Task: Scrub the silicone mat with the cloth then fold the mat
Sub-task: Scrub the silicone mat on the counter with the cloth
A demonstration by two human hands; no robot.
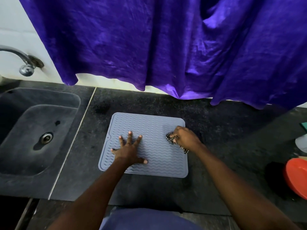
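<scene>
A person stands at a dark stone desk, seen from above. A grey-blue silicone mat with wavy ridges lies flat on the desk, just right of a dark sink and well left of a red bowl at the desk's right edge. The left hand presses on the mat's left half, its fingers straight and spread wide. The right hand is at the mat's right edge, its fingers curled tightly round a bunched black-and-white patterned cloth that touches the mat. A purple curtain hangs behind the desk, and a metal tap juts from the wall above the sink.
</scene>
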